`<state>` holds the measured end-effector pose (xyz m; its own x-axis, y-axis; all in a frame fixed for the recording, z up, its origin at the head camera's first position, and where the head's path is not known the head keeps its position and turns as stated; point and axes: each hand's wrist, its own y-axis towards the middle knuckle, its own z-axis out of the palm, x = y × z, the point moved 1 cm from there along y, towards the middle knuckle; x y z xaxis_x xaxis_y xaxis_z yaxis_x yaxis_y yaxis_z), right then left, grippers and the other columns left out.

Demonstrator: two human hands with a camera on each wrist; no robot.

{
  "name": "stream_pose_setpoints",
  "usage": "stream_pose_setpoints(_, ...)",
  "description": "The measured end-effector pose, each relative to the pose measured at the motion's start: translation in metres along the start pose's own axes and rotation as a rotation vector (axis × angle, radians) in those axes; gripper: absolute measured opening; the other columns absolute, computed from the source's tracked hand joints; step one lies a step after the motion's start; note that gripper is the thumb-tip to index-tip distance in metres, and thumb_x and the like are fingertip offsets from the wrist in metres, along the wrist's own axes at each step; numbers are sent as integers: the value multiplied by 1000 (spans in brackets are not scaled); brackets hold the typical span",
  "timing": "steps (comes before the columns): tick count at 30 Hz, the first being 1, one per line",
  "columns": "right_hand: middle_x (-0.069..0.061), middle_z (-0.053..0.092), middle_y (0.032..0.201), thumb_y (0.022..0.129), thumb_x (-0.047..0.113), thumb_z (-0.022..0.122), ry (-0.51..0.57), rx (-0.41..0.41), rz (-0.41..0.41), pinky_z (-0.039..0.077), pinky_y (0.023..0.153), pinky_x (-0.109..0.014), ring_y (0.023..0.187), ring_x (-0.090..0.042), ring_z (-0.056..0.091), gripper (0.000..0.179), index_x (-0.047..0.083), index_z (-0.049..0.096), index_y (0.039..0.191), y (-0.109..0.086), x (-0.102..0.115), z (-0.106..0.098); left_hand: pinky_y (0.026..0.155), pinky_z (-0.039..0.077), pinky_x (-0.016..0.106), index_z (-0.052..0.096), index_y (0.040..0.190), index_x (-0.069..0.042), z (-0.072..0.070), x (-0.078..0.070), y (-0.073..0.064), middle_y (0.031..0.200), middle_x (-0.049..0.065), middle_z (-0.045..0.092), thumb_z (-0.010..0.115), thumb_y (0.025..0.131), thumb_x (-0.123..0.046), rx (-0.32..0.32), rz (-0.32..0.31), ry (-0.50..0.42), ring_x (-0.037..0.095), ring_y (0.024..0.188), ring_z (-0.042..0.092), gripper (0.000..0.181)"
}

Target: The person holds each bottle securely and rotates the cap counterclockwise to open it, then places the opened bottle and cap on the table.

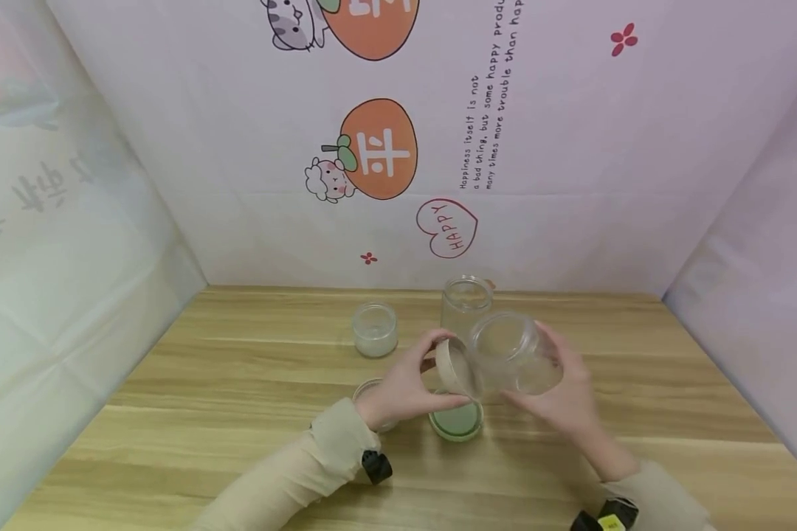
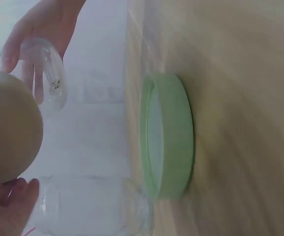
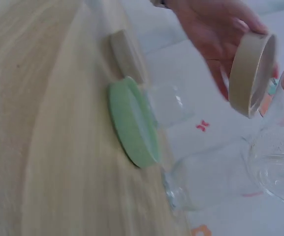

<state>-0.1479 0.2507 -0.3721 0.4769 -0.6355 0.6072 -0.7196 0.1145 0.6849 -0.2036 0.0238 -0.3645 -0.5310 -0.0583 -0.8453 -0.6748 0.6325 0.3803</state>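
My left hand point(image 1: 405, 385) grips a beige round lid point(image 1: 449, 369) by its rim, thumb below and fingers above. The lid is tipped on edge, its hollow side toward a clear jar point(image 1: 505, 346). That jar is held tilted in my right hand point(image 1: 571, 391), its open mouth toward the lid. Lid and jar are very close in the head view; whether they touch I cannot tell. Below them a green lid point(image 1: 456, 422) lies on the wooden table, hollow side up. Another beige lid point(image 3: 127, 56) lies beside it, mostly hidden by my left wrist in the head view.
A taller clear jar point(image 1: 457, 313) stands behind the held jar, toward the back wall. To its left is a short clear jar point(image 1: 375, 335), upright and uncovered. Printed white cloth point(image 1: 558, 243) borders the wooden table point(image 1: 239, 369) at the back and sides.
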Motion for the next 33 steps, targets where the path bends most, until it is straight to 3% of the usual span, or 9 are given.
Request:
stream_pose_setpoints(5, 28, 46, 116, 45, -8, 87, 30, -45, 166, 37, 85, -5, 102, 9, 46, 102, 1, 43, 137, 6, -1, -22, 101, 42, 27, 40, 132, -18, 17, -3, 11, 126, 0, 52, 84, 70, -17, 77, -137, 31, 14, 117, 52, 76)
stream_pose_setpoints(10, 30, 47, 113, 47, -13, 84, 34, -109, 269, 38, 86, -2, 101, 11, 47, 102, 6, 42, 139, 7, -6, -42, 91, 44, 19, 42, 125, -17, 38, -8, 26, 120, -3, 52, 83, 71, -22, 192, -240, 70, 8, 108, 53, 67)
stream_pose_setpoints(13, 27, 48, 114, 50, -16, 82, 35, -133, 316, 38, 87, -2, 100, 12, 48, 102, 9, 41, 140, 6, -12, -56, 90, 43, 17, 43, 131, -13, 53, -8, 35, 123, -1, 53, 83, 71, -26, 238, -233, 143, 5, 107, 53, 74)
stream_pose_setpoints(18, 24, 49, 115, 56, -13, 81, 6, -141, 408, 40, 84, -1, 99, 11, 48, 100, 15, 39, 142, 4, -21, -77, 96, 39, 14, 39, 141, -7, 74, -4, 51, 131, 0, 54, 84, 69, -31, 307, -148, 307, 2, 113, 51, 88)
stream_pose_setpoints(21, 21, 50, 118, 61, -9, 81, -13, -133, 455, 40, 80, 0, 97, 12, 48, 98, 17, 37, 143, -1, -28, -87, 93, 40, 12, 40, 141, -7, 85, -1, 60, 129, -3, 56, 84, 68, -33, 364, -154, 361, 1, 111, 52, 89)
stream_pose_setpoints(26, 20, 52, 118, 63, -15, 78, 123, -169, 467, 42, 77, 0, 95, 10, 53, 96, 16, 36, 143, -6, -35, -98, 91, 40, 11, 41, 139, -5, 102, 3, 71, 125, -5, 57, 85, 66, -34, 419, -157, 422, 0, 108, 53, 90)
stream_pose_setpoints(29, 22, 51, 116, 62, -18, 77, 125, -176, 445, 43, 76, 0, 94, 10, 53, 96, 15, 37, 142, -8, -37, -101, 92, 40, 10, 42, 138, -5, 111, 6, 76, 125, -5, 56, 85, 65, -34, 438, -152, 459, 1, 109, 52, 90)
stream_pose_setpoints(33, 20, 53, 116, 61, -20, 75, 173, -191, 439, 44, 74, -1, 94, 9, 54, 95, 14, 37, 141, -7, -38, -103, 92, 39, 11, 41, 139, -7, 123, 9, 82, 128, -6, 53, 85, 67, -34, 471, -194, 501, 1, 112, 50, 89)
